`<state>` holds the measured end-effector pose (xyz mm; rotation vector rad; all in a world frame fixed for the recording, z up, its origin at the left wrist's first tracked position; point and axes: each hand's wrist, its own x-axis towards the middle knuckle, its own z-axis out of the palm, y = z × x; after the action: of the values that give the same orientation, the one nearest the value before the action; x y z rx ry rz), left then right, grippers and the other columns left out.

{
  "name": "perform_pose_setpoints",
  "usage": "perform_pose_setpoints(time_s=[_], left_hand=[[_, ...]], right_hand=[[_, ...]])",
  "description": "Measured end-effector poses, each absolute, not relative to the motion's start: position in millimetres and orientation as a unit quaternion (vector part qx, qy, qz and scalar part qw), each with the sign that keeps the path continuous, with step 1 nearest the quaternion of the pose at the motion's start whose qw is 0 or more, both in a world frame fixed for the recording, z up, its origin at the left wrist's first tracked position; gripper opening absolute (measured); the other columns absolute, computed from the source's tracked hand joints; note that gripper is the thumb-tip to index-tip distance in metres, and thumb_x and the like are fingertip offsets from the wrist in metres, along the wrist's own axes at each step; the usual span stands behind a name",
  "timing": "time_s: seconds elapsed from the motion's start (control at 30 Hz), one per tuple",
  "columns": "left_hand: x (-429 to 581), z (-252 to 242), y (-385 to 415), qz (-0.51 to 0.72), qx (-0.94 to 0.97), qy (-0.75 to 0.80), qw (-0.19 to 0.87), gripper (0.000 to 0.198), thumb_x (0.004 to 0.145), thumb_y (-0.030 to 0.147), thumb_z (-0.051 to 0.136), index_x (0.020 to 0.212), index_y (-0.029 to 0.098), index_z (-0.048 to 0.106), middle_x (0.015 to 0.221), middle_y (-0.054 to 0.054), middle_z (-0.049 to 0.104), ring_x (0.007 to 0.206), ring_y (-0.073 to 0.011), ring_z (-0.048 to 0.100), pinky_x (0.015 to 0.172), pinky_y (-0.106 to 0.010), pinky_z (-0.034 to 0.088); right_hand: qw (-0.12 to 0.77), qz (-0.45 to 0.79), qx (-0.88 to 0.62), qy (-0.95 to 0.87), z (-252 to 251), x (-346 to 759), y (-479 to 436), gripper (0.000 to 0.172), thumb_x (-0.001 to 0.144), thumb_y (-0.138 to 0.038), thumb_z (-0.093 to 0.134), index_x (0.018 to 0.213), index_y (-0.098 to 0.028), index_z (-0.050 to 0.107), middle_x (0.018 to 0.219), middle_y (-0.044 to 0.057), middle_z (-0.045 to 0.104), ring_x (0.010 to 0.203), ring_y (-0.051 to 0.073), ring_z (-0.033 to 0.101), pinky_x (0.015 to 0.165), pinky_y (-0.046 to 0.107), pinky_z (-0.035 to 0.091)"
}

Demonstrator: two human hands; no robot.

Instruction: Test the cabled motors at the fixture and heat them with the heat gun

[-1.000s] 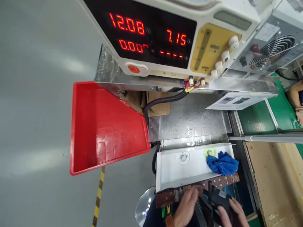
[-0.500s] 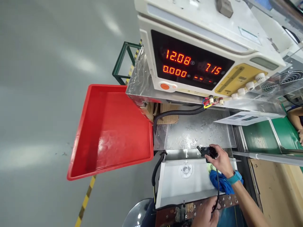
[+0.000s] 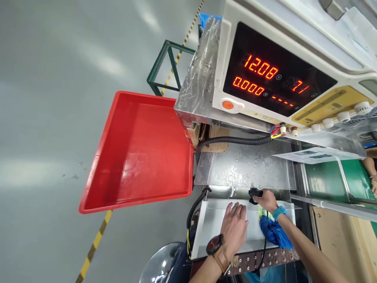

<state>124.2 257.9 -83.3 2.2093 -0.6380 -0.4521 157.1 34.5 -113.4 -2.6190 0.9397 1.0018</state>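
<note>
My right hand (image 3: 267, 199) is closed round a small black device (image 3: 254, 193) with a black cable (image 3: 266, 239) trailing down from it, held at the far edge of a white tray (image 3: 210, 228). My left hand (image 3: 234, 226), with a watch on its wrist, lies flat with fingers stretched out on the white tray, covering its middle. A blue cloth (image 3: 274, 232) sits under my right wrist, next to a pale green ring (image 3: 259, 214).
A power supply (image 3: 282, 78) with red digits stands on a foil-covered shelf (image 3: 197, 90) above. A red bin (image 3: 141, 153) hangs at the left. A wet metal plate (image 3: 244, 169) lies behind the tray. Another person's arm (image 3: 371, 173) shows at the right edge by a green belt (image 3: 324, 179).
My left hand rose from the brown strip at the tray's front edge and now lies flat on the tray. My right hand lifted the black device to the tray's far edge.
</note>
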Motion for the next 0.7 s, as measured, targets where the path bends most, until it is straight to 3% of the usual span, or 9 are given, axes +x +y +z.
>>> perform_pose_setpoints(time_s=[0.1,0.47,0.6,0.7], left_hand=[[125.1,-95.5,255.3,-0.201,0.876,-0.276,0.339,0.035,0.087,0.015,0.059,0.121,0.009,0.061,0.123,-0.015,0.069,0.116,-0.0300,0.063,0.112,-0.054,0.044],[120.3,-94.4,252.3,-0.197,0.878,-0.258,0.353,0.026,0.089,0.017,0.055,0.113,0.010,0.063,0.117,-0.014,0.070,0.110,-0.0277,0.062,0.106,-0.047,0.045],[119.7,-95.8,252.4,-0.193,0.872,-0.268,0.361,0.023,0.088,0.016,0.055,0.109,0.011,0.063,0.113,-0.013,0.070,0.106,-0.0276,0.061,0.104,-0.046,0.045],[121.6,-94.6,252.0,-0.196,0.869,-0.266,0.368,0.019,0.089,0.016,0.054,0.104,0.012,0.064,0.107,-0.012,0.070,0.102,-0.0271,0.062,0.102,-0.046,0.045]], right_hand=[[0.062,0.349,-0.888,0.293,-116.8,153.9,40.0,0.032,0.086,-0.039,0.064,0.101,-0.011,0.067,0.103,0.017,0.073,0.100,0.029,0.070,0.069,0.026,0.043],[0.036,0.349,-0.892,0.284,-138.7,154.7,58.8,0.044,0.098,-0.034,0.054,0.122,0.003,0.052,0.115,0.028,0.066,0.109,0.031,0.067,0.083,0.029,0.049],[0.052,0.345,-0.905,0.242,-145.1,153.4,60.4,0.044,0.096,-0.038,0.057,0.121,-0.002,0.054,0.117,0.024,0.067,0.109,0.029,0.067,0.086,0.029,0.049],[0.055,0.376,-0.887,0.263,-155.1,159.6,57.0,0.050,0.097,-0.041,0.054,0.123,0.001,0.056,0.115,0.025,0.069,0.112,0.030,0.067,0.086,0.028,0.050]])
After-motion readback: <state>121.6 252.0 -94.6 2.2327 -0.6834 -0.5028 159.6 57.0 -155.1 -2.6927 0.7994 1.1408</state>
